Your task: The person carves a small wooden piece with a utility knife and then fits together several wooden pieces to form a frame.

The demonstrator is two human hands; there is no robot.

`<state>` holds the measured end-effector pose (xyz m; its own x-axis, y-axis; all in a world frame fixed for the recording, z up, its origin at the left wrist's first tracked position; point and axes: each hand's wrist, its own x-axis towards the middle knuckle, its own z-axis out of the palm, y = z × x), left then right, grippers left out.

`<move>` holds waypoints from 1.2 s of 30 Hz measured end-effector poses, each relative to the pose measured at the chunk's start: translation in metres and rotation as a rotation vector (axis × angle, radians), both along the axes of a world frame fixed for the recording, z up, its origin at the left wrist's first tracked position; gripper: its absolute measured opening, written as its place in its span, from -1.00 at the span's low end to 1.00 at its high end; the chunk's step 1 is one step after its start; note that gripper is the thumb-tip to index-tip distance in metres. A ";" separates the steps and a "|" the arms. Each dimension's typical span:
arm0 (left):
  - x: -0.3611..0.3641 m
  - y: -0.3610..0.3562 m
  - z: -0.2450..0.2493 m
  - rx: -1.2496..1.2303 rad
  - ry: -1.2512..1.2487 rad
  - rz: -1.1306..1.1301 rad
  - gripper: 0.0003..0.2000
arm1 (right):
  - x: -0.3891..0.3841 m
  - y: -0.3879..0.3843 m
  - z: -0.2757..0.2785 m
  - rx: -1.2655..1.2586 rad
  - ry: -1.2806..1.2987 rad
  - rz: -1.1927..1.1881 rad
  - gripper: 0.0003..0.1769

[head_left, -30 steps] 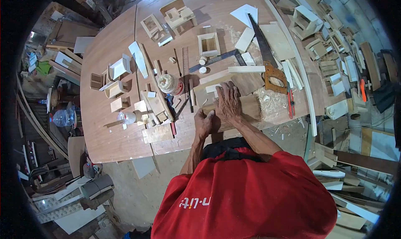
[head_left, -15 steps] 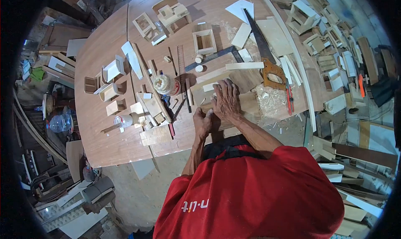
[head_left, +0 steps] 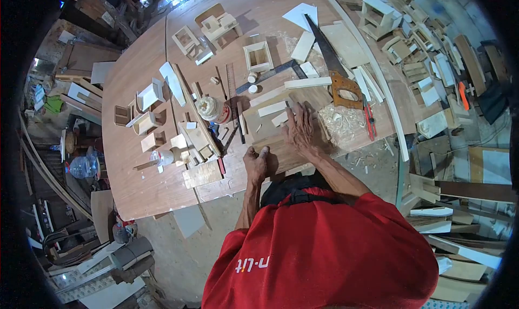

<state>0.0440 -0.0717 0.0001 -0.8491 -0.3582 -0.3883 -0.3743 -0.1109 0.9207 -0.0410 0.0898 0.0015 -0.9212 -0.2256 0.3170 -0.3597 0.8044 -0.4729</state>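
My left hand (head_left: 256, 163) is curled around the near left edge of a flat wooden board (head_left: 281, 156), its thumb up and its other fingers partly hidden. Spread flat over the board, my right hand (head_left: 300, 129) rests with its fingertips beside two short pale wood strips. The longer strip (head_left: 273, 109) lies farther away; the shorter strip (head_left: 280, 119) lies against my fingertips. A heap of wood shavings (head_left: 343, 123) sits right of that hand. Beyond it are a pale wood bar (head_left: 308, 83) and a handsaw (head_left: 346, 91) with a wooden handle.
A jar (head_left: 212, 111) stands left of the board, near long wood strips and a ruler (head_left: 230, 85). A metal square (head_left: 275, 75) lies behind. Small wooden furniture models (head_left: 219, 25) stand on the table (head_left: 135, 179). Red-handled pliers (head_left: 370, 126) lie right.
My right hand has shifted right across the board and its fingers have spread, uncovering the shorter strip. My left hand stays at the board's edge. The whole view has shifted slightly.
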 end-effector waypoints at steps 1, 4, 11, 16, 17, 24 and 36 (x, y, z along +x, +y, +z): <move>0.001 0.000 -0.001 -0.017 0.000 0.003 -0.84 | -0.002 0.002 0.000 0.000 0.000 -0.003 -0.37; -0.001 0.002 -0.001 -0.007 0.044 0.020 -0.85 | -0.010 0.002 -0.003 0.023 0.084 -0.009 -0.37; 0.001 -0.001 -0.006 0.010 -0.032 0.020 -0.84 | -0.012 0.003 0.005 0.086 0.016 -0.002 -0.32; 0.000 0.001 0.000 -0.011 -0.051 0.020 -0.85 | -0.012 0.001 0.013 0.103 -0.037 -0.001 -0.33; 0.000 0.002 0.002 -0.009 -0.058 0.024 -0.85 | -0.012 0.000 0.014 0.114 -0.041 -0.005 -0.32; -0.001 0.003 0.006 -0.163 -0.148 0.004 -0.84 | -0.013 -0.002 0.027 0.134 -0.062 -0.017 -0.29; -0.008 0.006 0.004 0.027 -0.083 0.042 -0.81 | -0.009 -0.006 0.010 0.111 0.022 -0.010 -0.36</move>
<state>0.0364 -0.0661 0.0038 -0.7980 -0.3813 -0.4668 -0.4437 -0.1525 0.8831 -0.0503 0.0840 0.0114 -0.9166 -0.2510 0.3111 -0.3607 0.8548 -0.3730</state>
